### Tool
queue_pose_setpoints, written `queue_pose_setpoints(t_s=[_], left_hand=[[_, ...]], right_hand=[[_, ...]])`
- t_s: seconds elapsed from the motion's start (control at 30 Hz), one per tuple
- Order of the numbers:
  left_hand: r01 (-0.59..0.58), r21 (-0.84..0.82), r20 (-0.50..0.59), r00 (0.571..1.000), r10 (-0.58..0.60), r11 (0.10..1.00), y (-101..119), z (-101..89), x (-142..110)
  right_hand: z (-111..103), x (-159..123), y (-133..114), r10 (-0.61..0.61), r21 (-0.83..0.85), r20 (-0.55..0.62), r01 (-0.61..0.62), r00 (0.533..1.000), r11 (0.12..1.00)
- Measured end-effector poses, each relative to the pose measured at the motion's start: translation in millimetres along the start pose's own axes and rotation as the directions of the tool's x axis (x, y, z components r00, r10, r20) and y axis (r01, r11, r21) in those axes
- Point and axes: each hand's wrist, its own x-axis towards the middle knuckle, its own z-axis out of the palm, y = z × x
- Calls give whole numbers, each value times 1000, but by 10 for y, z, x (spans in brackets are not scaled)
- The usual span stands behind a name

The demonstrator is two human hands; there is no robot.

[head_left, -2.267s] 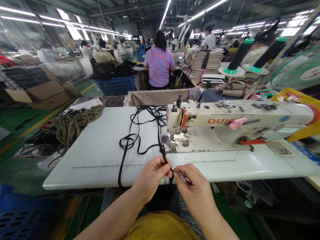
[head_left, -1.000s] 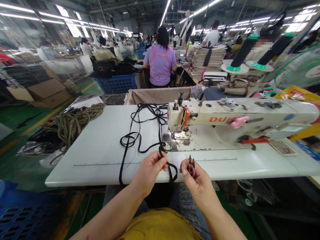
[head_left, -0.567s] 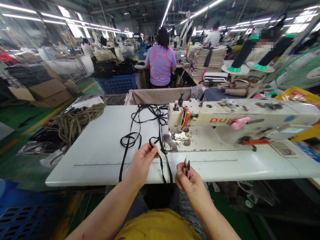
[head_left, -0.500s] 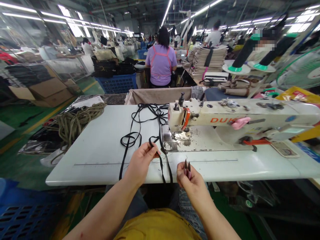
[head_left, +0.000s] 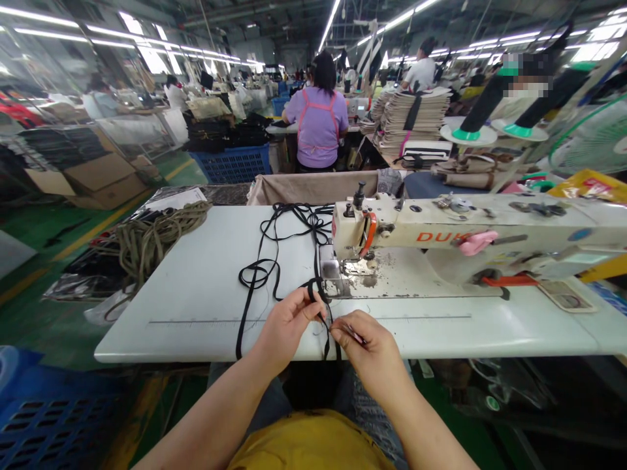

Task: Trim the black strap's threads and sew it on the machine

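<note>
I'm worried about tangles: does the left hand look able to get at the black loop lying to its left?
Probably yes: the black loop lies close by, with nothing tall between it and the left hand, though that hand is pinching black tape.

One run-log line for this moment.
left hand: pinching black strap | right hand: holding snips, mostly hidden; strap contact unclear | tabletop: black loops, sewing machine

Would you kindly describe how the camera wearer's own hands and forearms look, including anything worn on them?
The left hand and right hand are ungloved, and no watch or bracelet shows. No sleeve covers the visible forearms; a mustard-yellow fabric top shows between them.
</note>
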Motion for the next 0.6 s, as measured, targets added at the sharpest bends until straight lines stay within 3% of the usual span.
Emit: queue_pose_setpoints(t_s=[0.17,0.3,0.47,0.6], left_hand=[[32,-83,-7,999,-32,996,19,17,8],[47,-75,3,999,-46,996,-43,64,3],[96,-243,-253,954,-159,965,-219,61,47],[143,-328,-195,957,-215,934,-239,50,35]], right_hand=[[1,-25,-10,-1,-16,158,4,988,1000],[1,-52,-60,-77,76,245,60,966,995],[-36,-129,-132,-213,157,398,162,892,974],[-20,-133,-69,-182,265,278,106,943,958]])
